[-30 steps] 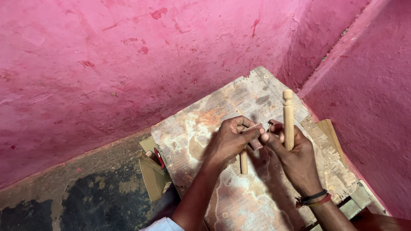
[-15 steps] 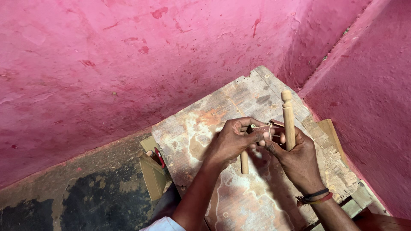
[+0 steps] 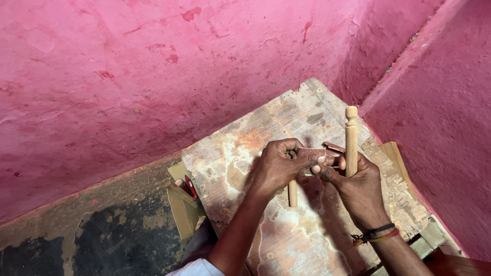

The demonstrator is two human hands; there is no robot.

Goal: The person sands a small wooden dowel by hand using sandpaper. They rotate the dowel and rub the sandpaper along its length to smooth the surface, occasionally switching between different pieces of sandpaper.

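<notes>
Upright at the centre of the scene, a turned wooden spindle with a knobbed top stands gripped in the right hand, its rounded finial pointing toward twelve o'clock and its lower end hidden behind the fingers, a hold that appears to keep the piece steady and vertical above the bench. Just at nine o'clock of the spindle, a small flat reddish-brown piece bridges the gap between both hands, pinched by the right thumb and forefinger at one end and by the left hand at the other, apparently so it can be pressed or worked against the spindle; what it is made of cannot be told. The left hand is also closed around a second, shorter wooden dowel, whose lower end juts out toward six o'clock below the curled fingers. Both hands are thus tightly closed, neither with open fingers. A dark and red wristband circles the right wrist. The bench beneath is a worn, stained board wedged into a corner, with pink plastered walls rising at twelve and three o'clock. At eight o'clock of the hands, beside the bench edge, a small open cardboard box holds a red-handled tool, set on the dark patchy floor, seemingly kept within easy reach.
</notes>
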